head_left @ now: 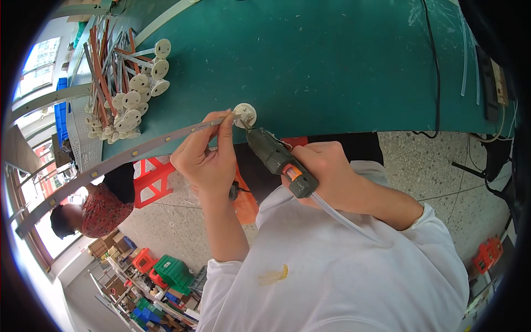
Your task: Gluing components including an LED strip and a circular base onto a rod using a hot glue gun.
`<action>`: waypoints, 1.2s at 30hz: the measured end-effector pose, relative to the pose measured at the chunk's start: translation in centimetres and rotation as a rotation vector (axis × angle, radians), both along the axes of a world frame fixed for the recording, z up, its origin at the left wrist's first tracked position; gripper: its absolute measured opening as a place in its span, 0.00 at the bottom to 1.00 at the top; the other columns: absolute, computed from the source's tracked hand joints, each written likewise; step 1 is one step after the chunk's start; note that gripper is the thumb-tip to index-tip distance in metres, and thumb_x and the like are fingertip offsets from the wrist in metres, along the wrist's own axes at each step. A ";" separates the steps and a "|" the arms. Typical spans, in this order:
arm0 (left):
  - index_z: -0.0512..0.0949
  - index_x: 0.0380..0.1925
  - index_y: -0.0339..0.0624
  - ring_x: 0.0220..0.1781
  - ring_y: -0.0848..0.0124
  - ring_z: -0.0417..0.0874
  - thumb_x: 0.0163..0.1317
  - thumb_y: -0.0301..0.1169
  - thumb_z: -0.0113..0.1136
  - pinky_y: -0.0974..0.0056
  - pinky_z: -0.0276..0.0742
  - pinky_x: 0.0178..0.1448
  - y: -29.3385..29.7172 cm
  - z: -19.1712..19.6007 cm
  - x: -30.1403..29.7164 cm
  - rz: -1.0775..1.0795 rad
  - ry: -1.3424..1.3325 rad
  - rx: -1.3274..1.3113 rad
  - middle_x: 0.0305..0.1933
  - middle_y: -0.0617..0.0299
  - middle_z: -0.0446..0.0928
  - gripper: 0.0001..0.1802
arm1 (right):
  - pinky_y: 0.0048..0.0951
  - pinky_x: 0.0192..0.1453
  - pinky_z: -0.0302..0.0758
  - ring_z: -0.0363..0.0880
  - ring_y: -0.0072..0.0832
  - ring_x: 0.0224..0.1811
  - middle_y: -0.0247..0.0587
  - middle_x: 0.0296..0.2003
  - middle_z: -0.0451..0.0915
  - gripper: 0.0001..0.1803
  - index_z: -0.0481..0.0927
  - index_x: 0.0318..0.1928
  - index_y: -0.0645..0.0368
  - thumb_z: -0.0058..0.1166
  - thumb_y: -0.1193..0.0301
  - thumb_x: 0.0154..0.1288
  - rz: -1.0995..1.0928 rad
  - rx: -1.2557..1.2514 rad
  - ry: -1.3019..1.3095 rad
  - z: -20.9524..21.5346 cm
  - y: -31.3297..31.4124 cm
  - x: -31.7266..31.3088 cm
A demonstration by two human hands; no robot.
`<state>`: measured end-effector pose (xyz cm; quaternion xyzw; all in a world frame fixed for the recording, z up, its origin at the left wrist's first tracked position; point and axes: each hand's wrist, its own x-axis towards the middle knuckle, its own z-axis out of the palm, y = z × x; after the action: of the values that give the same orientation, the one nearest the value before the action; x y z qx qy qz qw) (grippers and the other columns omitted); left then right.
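LED strip (110, 160) is pinched by left hand (206, 157) w/ its white end cap (244, 114) over the green table's (332, 61) edge. Glue gun (279, 160) is gripped by right hand (326, 171), nozzle at the cap; contact can't be made out, trigger finger hidden.

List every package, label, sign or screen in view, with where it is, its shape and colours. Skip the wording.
No signs or screens show, and no label is clear enough to tell.
Cardboard boxes: lower left, on shelving; brown, boxy.
Green crate: lower left, beside the shelving; rectangular plastic.
Red crate: left of the green one; small, rectangular.
Blue crate: far left, beyond the green table; rectangular plastic.
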<state>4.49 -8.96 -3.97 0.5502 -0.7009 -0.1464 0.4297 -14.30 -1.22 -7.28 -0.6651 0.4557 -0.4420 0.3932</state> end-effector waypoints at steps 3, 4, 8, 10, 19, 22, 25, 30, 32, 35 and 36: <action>0.87 0.29 0.32 0.24 0.81 0.79 0.54 0.18 0.73 0.74 0.67 0.27 0.0 0.1 0.1 -0.008 -0.005 0.000 0.30 0.57 0.88 0.03 | 0.35 0.23 0.71 0.76 0.40 0.19 0.42 0.19 0.77 0.11 0.76 0.27 0.61 0.67 0.76 0.47 0.000 0.010 0.029 0.0 0.0 0.0; 0.86 0.28 0.31 0.24 0.81 0.79 0.54 0.18 0.73 0.74 0.67 0.27 0.1 0.1 0.2 -0.018 -0.030 -0.003 0.30 0.57 0.88 0.03 | 0.35 0.23 0.71 0.76 0.40 0.19 0.42 0.19 0.77 0.11 0.76 0.27 0.61 0.67 0.76 0.47 -0.001 0.008 0.030 0.0 0.0 0.0; 0.86 0.27 0.31 0.23 0.81 0.78 0.54 0.18 0.73 0.75 0.66 0.27 0.2 -0.1 0.1 -0.002 -0.016 -0.016 0.30 0.58 0.88 0.03 | 0.35 0.23 0.72 0.76 0.40 0.19 0.42 0.19 0.76 0.11 0.76 0.27 0.61 0.67 0.76 0.47 0.003 0.007 0.037 0.2 -0.1 0.0; 0.86 0.27 0.31 0.23 0.81 0.79 0.54 0.18 0.73 0.75 0.66 0.27 0.2 0.0 0.0 0.000 -0.025 -0.018 0.30 0.58 0.88 0.03 | 0.35 0.23 0.72 0.76 0.40 0.19 0.42 0.19 0.76 0.11 0.76 0.27 0.61 0.67 0.75 0.47 0.004 0.002 0.042 0.1 -0.1 0.0; 0.88 0.31 0.33 0.25 0.80 0.82 0.55 0.19 0.73 0.75 0.69 0.28 0.3 0.0 0.1 0.003 -0.025 -0.008 0.30 0.60 0.88 0.04 | 0.35 0.23 0.71 0.75 0.39 0.18 0.42 0.19 0.76 0.11 0.76 0.27 0.60 0.67 0.75 0.47 -0.006 0.003 0.055 0.1 -0.1 -0.1; 0.88 0.31 0.33 0.25 0.79 0.83 0.55 0.19 0.73 0.75 0.71 0.29 0.3 0.1 0.2 0.003 -0.054 0.000 0.31 0.60 0.88 0.04 | 0.35 0.23 0.71 0.76 0.39 0.19 0.42 0.19 0.76 0.11 0.76 0.27 0.61 0.67 0.76 0.47 0.002 -0.001 0.056 0.0 -0.1 -0.3; 0.87 0.31 0.33 0.26 0.77 0.84 0.55 0.19 0.73 0.74 0.72 0.30 0.2 -0.2 0.2 -0.010 -0.005 -0.038 0.31 0.59 0.88 0.04 | 0.35 0.23 0.71 0.76 0.39 0.19 0.42 0.19 0.77 0.10 0.76 0.27 0.61 0.67 0.77 0.47 -0.007 0.002 0.036 0.0 -0.1 -0.2; 0.87 0.30 0.33 0.27 0.74 0.86 0.55 0.20 0.73 0.73 0.75 0.33 0.3 0.4 -0.2 -0.018 -0.024 -0.010 0.32 0.59 0.88 0.03 | 0.34 0.23 0.71 0.76 0.39 0.19 0.42 0.20 0.77 0.10 0.77 0.28 0.61 0.67 0.77 0.47 -0.007 0.018 0.024 -0.1 -0.1 -0.2; 0.87 0.30 0.33 0.28 0.73 0.86 0.55 0.20 0.73 0.72 0.76 0.35 0.2 0.6 -0.3 -0.027 -0.028 -0.016 0.32 0.59 0.88 0.04 | 0.34 0.23 0.71 0.76 0.39 0.19 0.42 0.20 0.77 0.10 0.77 0.28 0.61 0.67 0.77 0.47 -0.009 0.008 0.028 0.2 -0.2 -0.3; 0.87 0.31 0.33 0.30 0.72 0.86 0.56 0.22 0.73 0.71 0.77 0.37 0.2 1.0 -0.5 -0.094 -0.089 -0.032 0.32 0.57 0.88 0.04 | 0.35 0.23 0.72 0.77 0.39 0.19 0.42 0.20 0.77 0.10 0.77 0.29 0.62 0.67 0.76 0.48 -0.011 0.004 0.027 0.4 -0.3 -0.3; 0.87 0.31 0.34 0.30 0.71 0.87 0.57 0.23 0.73 0.71 0.77 0.38 0.2 0.9 -0.5 -0.088 -0.065 -0.025 0.32 0.57 0.88 0.04 | 0.35 0.23 0.72 0.77 0.40 0.19 0.42 0.20 0.77 0.10 0.77 0.29 0.62 0.67 0.77 0.48 -0.013 0.008 0.025 0.4 -0.4 -0.3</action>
<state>3.99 -8.77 -3.11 0.5181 -0.7398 -0.1384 0.4065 -14.60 -1.58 -6.86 -0.6660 0.4667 -0.4344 0.3872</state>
